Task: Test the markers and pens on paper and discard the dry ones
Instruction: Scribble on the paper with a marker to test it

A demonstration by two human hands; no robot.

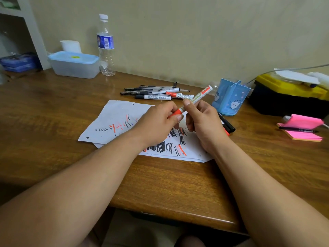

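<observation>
A red whiteboard marker [199, 96] is held slantwise above the paper, its far end pointing up and right. My right hand [204, 123] grips its white barrel, thumb on top. My left hand [156, 122] pinches its red cap [176, 113] at the lower end. Under both hands lie white sheets of paper [117, 114] covered with black and red test strokes. A pile of several pens and markers [154, 93] lies on the desk beyond the paper. Two more markers, black and red [228, 126], lie just right of my right hand.
A blue pen holder [229, 97] stands to the right of the pile. A yellow-and-black box [288, 97] and pink sticky notes [300, 129] with a black pen on them are at far right. A lidded plastic box [74, 65] and a water bottle [106, 47] stand at the back.
</observation>
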